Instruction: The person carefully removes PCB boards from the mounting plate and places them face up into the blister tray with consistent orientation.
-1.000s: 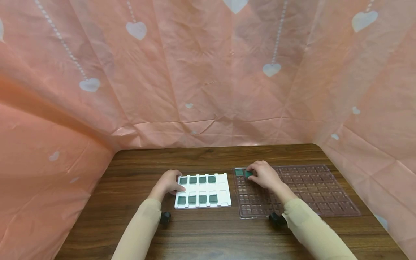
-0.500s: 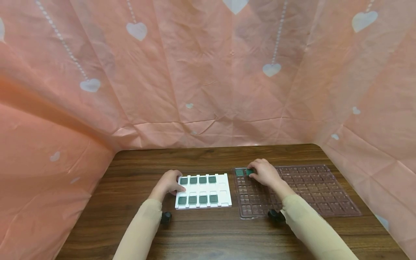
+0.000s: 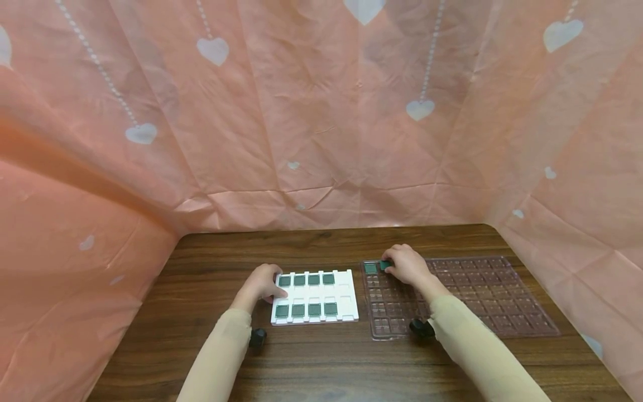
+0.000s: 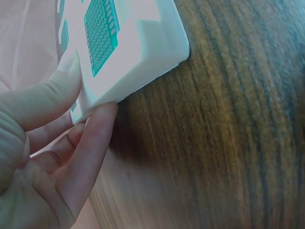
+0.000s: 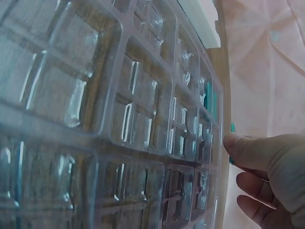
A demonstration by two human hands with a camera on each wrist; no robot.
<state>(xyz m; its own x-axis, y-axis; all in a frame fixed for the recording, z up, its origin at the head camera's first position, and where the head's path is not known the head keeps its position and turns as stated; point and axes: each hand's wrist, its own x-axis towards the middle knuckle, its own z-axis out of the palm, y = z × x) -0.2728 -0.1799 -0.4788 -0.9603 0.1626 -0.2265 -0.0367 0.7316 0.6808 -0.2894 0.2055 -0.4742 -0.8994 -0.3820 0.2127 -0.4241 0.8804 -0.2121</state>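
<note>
My left hand grips the left end of a white tray. In the left wrist view the thumb lies on the tray's top and the fingers are at its side and under edge. Two rows of square green chips sit in that tray; its right-end pockets hold none. My right hand pinches a green chip between thumb and fingers, over the far row of a clear plastic tray. Another green chip lies in the clear tray's far left corner pocket.
Both trays lie side by side on a dark wooden table, with a narrow gap between them. A pink curtain with white hearts surrounds the table's back and sides. Black wrist devices hang under both forearms.
My right hand has shifted slightly left and toward the table's far side, with the green chip still between its fingers. My left hand keeps its grip on the white tray.
</note>
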